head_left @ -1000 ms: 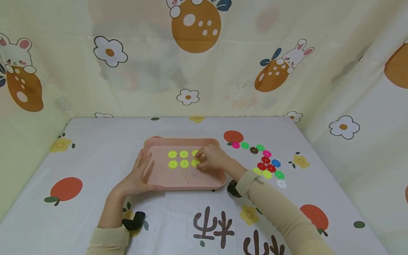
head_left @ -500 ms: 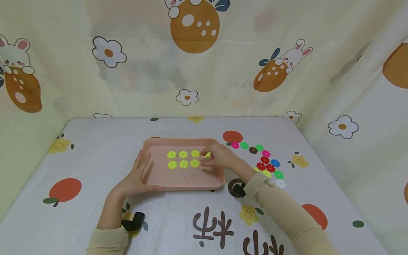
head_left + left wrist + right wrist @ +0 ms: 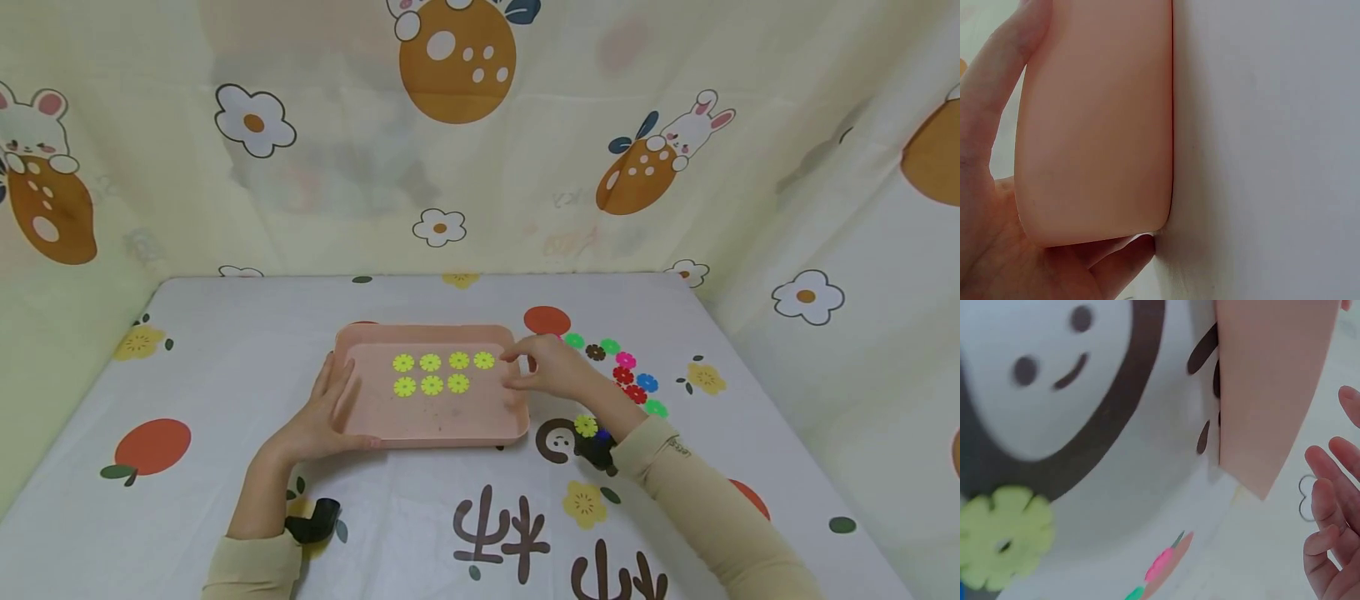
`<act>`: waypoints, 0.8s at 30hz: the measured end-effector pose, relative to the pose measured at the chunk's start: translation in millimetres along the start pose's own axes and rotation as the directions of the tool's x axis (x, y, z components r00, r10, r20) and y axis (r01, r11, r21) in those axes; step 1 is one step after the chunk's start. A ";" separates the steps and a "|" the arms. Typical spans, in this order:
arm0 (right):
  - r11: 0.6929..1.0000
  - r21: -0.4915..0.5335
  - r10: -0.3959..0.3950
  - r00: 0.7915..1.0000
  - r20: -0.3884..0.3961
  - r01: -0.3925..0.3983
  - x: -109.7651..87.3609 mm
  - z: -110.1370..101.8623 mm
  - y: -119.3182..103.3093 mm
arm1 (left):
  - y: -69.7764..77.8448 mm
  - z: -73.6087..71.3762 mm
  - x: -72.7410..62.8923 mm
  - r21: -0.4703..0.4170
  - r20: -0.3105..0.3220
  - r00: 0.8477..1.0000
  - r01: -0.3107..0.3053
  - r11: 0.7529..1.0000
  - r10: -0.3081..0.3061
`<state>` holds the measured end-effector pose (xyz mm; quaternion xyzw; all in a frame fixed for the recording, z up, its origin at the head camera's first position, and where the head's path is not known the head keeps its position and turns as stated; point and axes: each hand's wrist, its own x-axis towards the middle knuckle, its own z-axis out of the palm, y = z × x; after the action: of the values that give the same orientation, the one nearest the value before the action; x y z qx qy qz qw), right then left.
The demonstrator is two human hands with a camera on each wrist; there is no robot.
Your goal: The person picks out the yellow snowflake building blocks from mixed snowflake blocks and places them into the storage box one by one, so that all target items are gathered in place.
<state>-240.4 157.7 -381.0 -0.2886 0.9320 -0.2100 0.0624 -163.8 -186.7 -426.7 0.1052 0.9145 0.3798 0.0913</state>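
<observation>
A pink tray [image 3: 435, 429] lies on the table. Inside it, several yellow flower-shaped discs [image 3: 431, 385] form two rows. My left hand [image 3: 318, 421] grips the tray's near left corner, its thumb along the front side and its fingers at the left end; the left wrist view shows the tray wall [image 3: 1097, 125] between thumb and fingers. Over the tray's right rim hovers my right hand [image 3: 555, 367], loosely curled, thumb and forefinger apart, nothing visible between them. Below its wrist lies another yellow disc [image 3: 585, 426], also large in the right wrist view as a yellow-green disc [image 3: 1007, 540].
Right of the tray, loose flower discs in several colours are scattered, among them a brown disc [image 3: 595, 352], a blue disc [image 3: 647, 382] and red discs [image 3: 636, 394]. My right forearm hides some. A printed white cloth [image 3: 405, 517] covers the table; a patterned curtain [image 3: 337, 183] hangs behind.
My right hand has let go of a yellow disc at the right end of the tray's far row and moved right to the rim. The left hand and tray stay put.
</observation>
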 end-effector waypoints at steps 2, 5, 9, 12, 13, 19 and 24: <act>1.000 -0.007 -0.005 1.000 -0.006 0.005 -5.2 -2.9 3.2 | 0.2 0.1 0.2 0.002 0.000 1.000 0.001 1.000 -0.001; 1.000 -0.015 -0.001 1.000 -0.014 0.001 -12.7 -7.0 7.7 | 0.6 0.4 0.4 0.005 0.000 1.000 0.002 1.000 -0.002; 0.999 -0.033 0.019 0.999 -0.029 -0.020 -22.2 -12.0 11.9 | 0.8 0.6 0.6 0.010 -0.003 1.000 0.004 1.000 -0.004; 0.999 -0.037 0.029 0.998 -0.047 -0.030 -28.3 -14.3 13.6 | 0.7 0.5 0.4 0.015 -0.005 1.000 0.007 1.000 -0.007; 0.999 -0.031 0.032 0.998 -0.054 -0.034 -30.1 -14.7 14.0 | 0.6 0.4 0.3 0.016 -0.005 1.000 0.008 1.000 -0.008; 0.999 -0.021 0.042 0.996 -0.075 -0.044 -39.3 -14.1 19.2 | 0.4 0.1 0.0 0.013 -0.006 1.000 0.007 1.000 -0.007; 0.996 -0.015 0.088 0.995 -0.046 -0.089 -48.5 -14.9 21.4 | -0.2 0.8 0.3 0.010 -0.003 1.000 0.009 1.000 -0.009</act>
<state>-214.8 206.4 -376.9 -0.2429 0.9467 -0.2058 0.0483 -163.9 -186.3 -427.4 0.1010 0.9169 0.3751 0.0913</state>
